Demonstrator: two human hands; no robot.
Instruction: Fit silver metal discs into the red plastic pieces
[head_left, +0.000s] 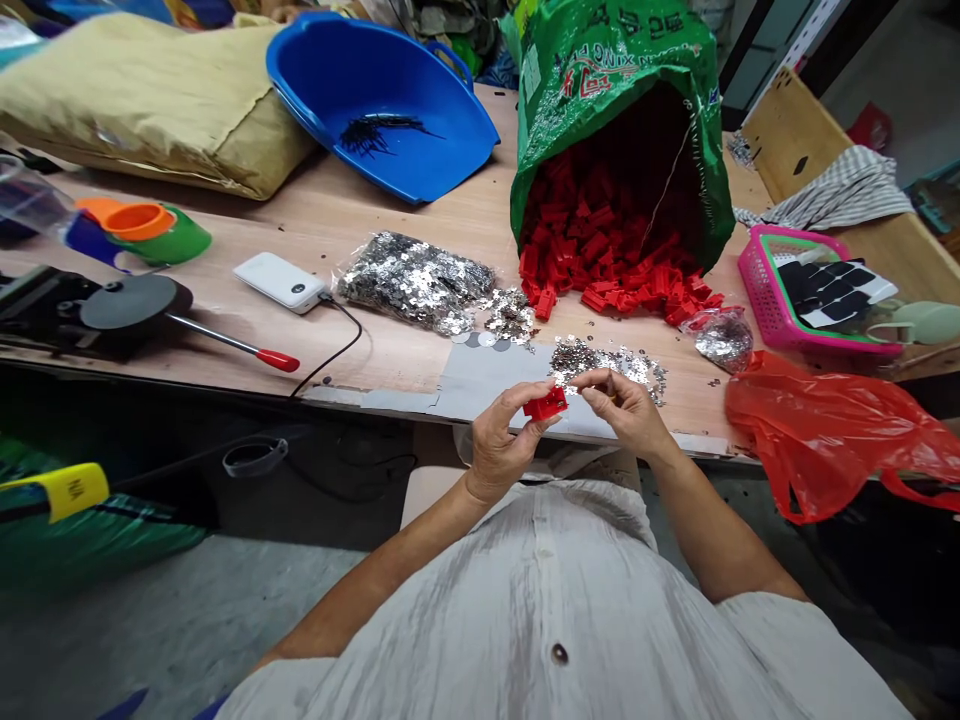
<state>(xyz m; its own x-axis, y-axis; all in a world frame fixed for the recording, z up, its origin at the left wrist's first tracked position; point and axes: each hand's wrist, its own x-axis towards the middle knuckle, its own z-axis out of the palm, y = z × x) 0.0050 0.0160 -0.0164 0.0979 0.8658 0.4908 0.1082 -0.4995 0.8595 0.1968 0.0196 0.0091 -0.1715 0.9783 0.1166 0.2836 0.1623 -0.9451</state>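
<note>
My left hand (pixel 504 440) pinches a small red plastic part (pixel 546 404) between thumb and fingers, just over the table's front edge. Close by on its right, my right hand (pixel 621 408) has thumb and forefinger pressed together; whatever they hold is too small to make out. Behind both hands lies a loose spread of small shiny metal pieces (pixel 626 366), partly on a grey sheet (pixel 480 378). Many more red parts (pixel 600 245) spill from the mouth of a green woven sack (pixel 611 50).
A clear bag of metal pieces (pixel 416 280), a white power bank (pixel 279 282) and a red-tipped lever (pixel 277 360) are to the left. Behind stands a blue scoop-shaped basin (pixel 450 140). On the right are a pink basket (pixel 765 290) and a red plastic bag (pixel 855 430) overhanging the edge.
</note>
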